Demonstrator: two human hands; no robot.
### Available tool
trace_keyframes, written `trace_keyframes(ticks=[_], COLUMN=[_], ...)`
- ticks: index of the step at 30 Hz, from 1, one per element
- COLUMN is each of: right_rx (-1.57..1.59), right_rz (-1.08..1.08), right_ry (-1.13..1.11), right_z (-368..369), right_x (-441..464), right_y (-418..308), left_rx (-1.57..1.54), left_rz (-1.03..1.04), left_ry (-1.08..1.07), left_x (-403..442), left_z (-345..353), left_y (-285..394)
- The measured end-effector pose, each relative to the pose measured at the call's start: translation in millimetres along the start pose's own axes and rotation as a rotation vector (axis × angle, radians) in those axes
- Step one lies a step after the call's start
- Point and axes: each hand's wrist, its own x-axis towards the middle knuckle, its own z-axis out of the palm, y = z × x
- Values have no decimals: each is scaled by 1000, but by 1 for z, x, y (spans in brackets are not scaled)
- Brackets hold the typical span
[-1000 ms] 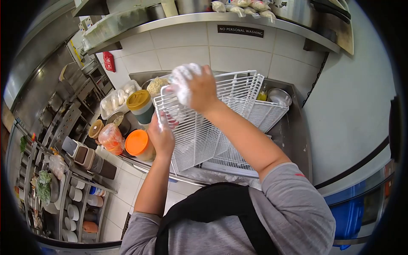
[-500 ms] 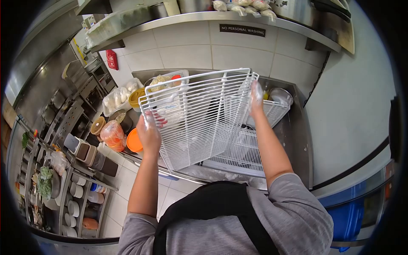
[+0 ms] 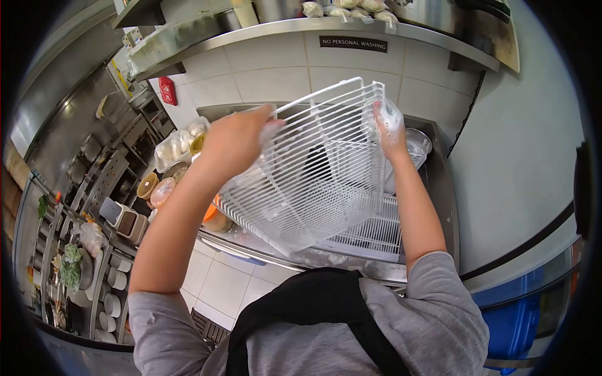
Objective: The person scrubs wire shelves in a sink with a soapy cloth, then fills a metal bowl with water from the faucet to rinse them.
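Note:
A white wire rack (image 3: 313,169) is held up at a tilt over the metal sink. My right hand (image 3: 391,133) grips its upper right edge, with white soap suds over the fingers. At the upper left edge, my left hand (image 3: 241,141) is closed around the wires, somewhat blurred by motion. Another white wire rack (image 3: 367,235) lies lower down in the sink, partly seen through the raised one. Behind my right hand stands a metal bowl (image 3: 418,143).
A metal shelf (image 3: 276,28) with bags and pots runs above the sink. Left of the racks are an egg tray (image 3: 182,145), an orange-lidded tub (image 3: 216,216) and a bagged item (image 3: 163,191). A grey wall panel (image 3: 514,169) stands at the right.
My left hand has moved up from the rack's left side to its upper left edge. The rack has turned and shifted slightly right, and my right hand has moved with it.

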Motion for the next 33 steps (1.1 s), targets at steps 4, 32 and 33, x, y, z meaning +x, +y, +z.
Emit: trace_keyframes(ticks=[4, 32, 33], right_rx=[-108, -87, 7], right_rz=[-176, -643, -707], right_ry=[-2, -100, -237], right_z=[1, 158, 156], right_x=[21, -127, -145], right_y=[-33, 22, 32], left_rx=[-443, -1290, -1280], left_rz=[207, -300, -304], left_ry=[-90, -7, -18], left_x=[29, -40, -47], left_z=[-8, 131, 137], left_y=[16, -27, -31])
